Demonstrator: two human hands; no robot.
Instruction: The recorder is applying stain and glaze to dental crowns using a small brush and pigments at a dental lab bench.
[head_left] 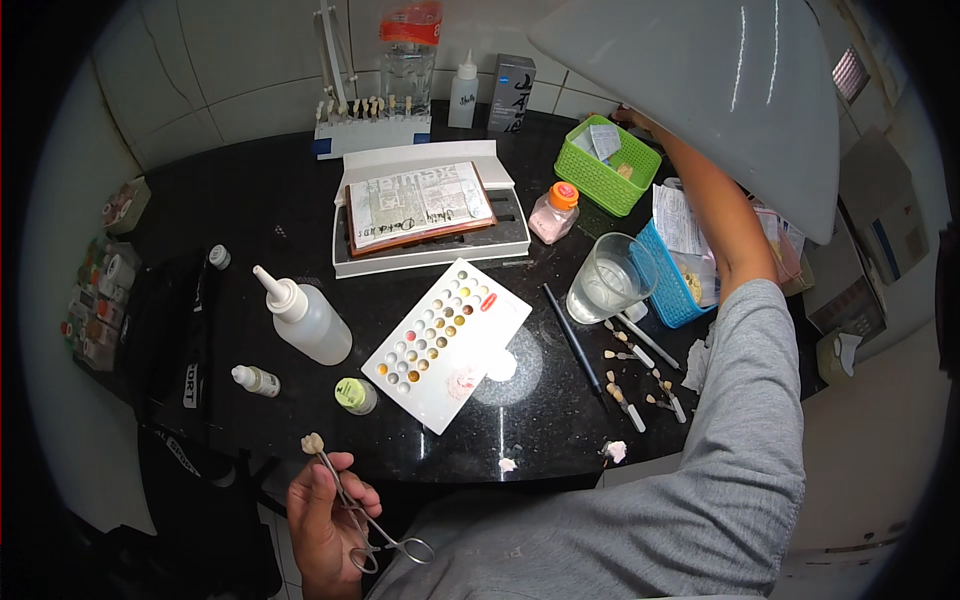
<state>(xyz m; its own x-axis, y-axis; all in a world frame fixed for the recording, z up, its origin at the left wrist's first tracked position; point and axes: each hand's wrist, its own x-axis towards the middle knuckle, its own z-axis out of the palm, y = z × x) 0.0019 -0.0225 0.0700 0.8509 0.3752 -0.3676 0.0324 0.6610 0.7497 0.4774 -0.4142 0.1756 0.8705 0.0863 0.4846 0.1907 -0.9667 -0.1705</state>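
At the bottom left my left hand (322, 520) is closed round metal scissor-handled forceps (356, 515), whose tips hold a small cream tooth-like piece (312, 443) upright. My right arm stretches up past the blue basket (675, 290); my right hand (634, 118) is largely hidden by the large grey hood (690, 70) behind the green basket (590, 170), so its grip cannot be seen. Between my arms lies a white mixing palette (420, 400) with coloured wells, beside a green-capped jar (356, 395), a white nozzle bottle (315, 330) and a small dropper bottle (258, 381).
A glass of water (600, 295), pens (572, 340), several tooth shade tabs (625, 410) and an orange-capped jar (553, 220) stand at the right. An open case with a booklet (415, 205) and a sample stand (370, 135) are at the back. Small containers (95, 300) crowd the left.
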